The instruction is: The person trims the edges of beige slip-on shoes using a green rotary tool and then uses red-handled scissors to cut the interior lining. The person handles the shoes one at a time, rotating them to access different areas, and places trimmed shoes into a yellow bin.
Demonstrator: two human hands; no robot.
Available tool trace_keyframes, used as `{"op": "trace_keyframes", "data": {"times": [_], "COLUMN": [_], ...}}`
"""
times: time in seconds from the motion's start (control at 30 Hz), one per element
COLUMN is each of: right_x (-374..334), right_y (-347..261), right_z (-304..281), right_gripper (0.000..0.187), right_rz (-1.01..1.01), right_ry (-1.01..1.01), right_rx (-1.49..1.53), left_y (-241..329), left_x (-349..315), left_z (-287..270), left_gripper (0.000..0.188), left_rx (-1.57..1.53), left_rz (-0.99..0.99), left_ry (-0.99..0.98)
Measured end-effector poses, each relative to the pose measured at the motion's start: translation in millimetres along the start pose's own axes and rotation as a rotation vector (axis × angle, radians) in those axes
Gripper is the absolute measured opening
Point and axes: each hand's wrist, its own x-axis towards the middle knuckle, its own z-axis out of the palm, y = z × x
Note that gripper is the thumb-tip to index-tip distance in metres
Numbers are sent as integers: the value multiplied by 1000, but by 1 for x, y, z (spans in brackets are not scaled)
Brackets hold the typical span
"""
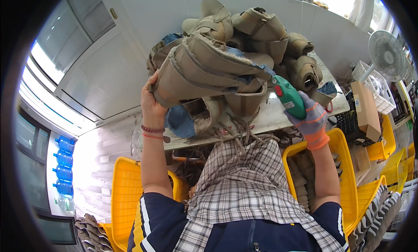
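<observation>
My left hand (152, 103), bare and with bracelets on the wrist, grips the left end of a nested stack of khaki shoe uppers (188, 71). Fleecy lining and blue fabric show along the stack's open edge. A grey and orange glove covers my right hand (312, 121). That hand is wrapped round a green handheld power cutter (288, 97) with a red button. The cutter's nose meets or nearly meets blue fabric at the stack's right end; exact contact cannot be made out. Below the stack, another upper with a blue patch (180, 121) lies on the table.
More rolled khaki uppers (261, 32) are heaped on the table (270, 121) against the wall. Fabric scraps (244, 132) hang over its front edge. Yellow crates (124, 182) flank my lap. At right stand a cardboard box (365, 108), a white basket (383, 99) and a fan (387, 52).
</observation>
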Motion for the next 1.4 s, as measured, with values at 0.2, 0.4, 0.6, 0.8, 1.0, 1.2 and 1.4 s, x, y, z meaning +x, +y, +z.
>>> {"op": "trace_keyframes", "data": {"times": [0.2,0.4,0.6,0.8,1.0,1.2,1.4], "right_x": [-4,7,9,15,18,14,17], "right_y": [-7,-23,-29,-45,-66,-81,-84], "right_z": [3,1,-3,-7,-10,-4,8], "right_gripper": [59,59,60,60,57,56,56], "right_rz": [19,8,-26,-1,182,391,438], "right_ry": [-28,-30,-25,-55,-157,-217,-175], "right_rx": [57,117,103,200,457,644,686], "left_y": [-5,-13,-22,-39,-54,-69,-80], "left_x": [-10,-17,-27,-45,-68,-86,-94], "left_z": [2,1,16,37,43,50,55], "left_gripper": [24,27,36,30,46,47,48], "left_rx": [63,35,1,-18,333,479,829], "left_rz": [5,-22,-108,-15,226,324,428], "left_ry": [31,45,-64,-81,-37,-93,-150]}}
